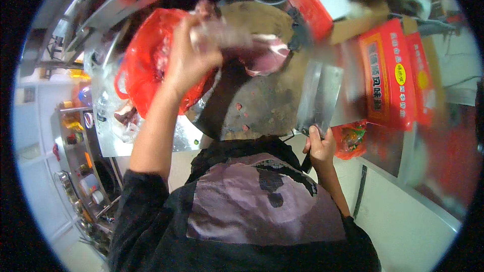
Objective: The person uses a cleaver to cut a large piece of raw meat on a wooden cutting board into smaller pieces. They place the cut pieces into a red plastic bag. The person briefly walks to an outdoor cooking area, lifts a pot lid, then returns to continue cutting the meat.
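Observation:
My left hand (189, 54) grips a piece of meat (227, 37), blurred by motion, above the left part of a round chopping block (261, 100). Below and to the right, a larger pink cut of meat (266, 58) with a pale fatty edge lies on the block. My right hand (321, 147) is closed on a cleaver's dark handle. The cleaver's broad metal blade (319, 90) points away from me at the block's right side. Left of the block, a red plastic bag (141, 60) sags around more meat, partly hidden by my left forearm. Small meat scraps (239, 106) dot the block.
Red printed boxes (389, 75) stand close to the right of the cleaver, with a red bag (349, 139) beneath them. A red container (312, 11) sits behind the block. Clear plastic bags (113, 94) cover the metal table (185, 136) at left. A shelf rack (90, 151) stands farther left.

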Tool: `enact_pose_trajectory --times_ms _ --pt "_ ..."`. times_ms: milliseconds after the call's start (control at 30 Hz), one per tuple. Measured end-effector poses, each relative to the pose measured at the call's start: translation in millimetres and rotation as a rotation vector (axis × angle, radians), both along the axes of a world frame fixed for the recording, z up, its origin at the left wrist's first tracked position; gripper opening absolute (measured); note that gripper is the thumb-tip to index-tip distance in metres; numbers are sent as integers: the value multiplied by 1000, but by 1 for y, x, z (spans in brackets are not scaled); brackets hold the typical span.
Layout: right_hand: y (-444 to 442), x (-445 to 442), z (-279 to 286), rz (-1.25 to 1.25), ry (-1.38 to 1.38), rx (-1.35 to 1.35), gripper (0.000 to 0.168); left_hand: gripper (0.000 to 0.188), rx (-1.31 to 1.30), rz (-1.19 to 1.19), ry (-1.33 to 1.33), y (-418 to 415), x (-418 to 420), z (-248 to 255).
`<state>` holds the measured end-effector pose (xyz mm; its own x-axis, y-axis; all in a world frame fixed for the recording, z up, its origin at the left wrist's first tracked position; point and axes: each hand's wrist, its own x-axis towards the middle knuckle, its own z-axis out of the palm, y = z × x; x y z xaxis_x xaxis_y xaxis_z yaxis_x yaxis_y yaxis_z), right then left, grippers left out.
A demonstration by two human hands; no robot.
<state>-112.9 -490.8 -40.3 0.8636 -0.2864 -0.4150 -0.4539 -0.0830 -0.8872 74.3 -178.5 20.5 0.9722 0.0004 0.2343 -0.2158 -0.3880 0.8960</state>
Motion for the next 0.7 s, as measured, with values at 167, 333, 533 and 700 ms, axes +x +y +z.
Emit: enact_pose_trajectory --times_ms 167,333,533,700 --pt "14 10 7 -19 -1 94 16 62 611 150 -38 23 102 -25" --pt "3 0 -6 -10 -46 93 16 50 982 215 -381 -33 97 -64" --pt "-3 -4 -8 -90 -32 161 17 72 539 -230 297 -57 77 -102" --pt "-5 1 -2 -127 -26 141 14 87 283 -446 380 -73 64 -52"
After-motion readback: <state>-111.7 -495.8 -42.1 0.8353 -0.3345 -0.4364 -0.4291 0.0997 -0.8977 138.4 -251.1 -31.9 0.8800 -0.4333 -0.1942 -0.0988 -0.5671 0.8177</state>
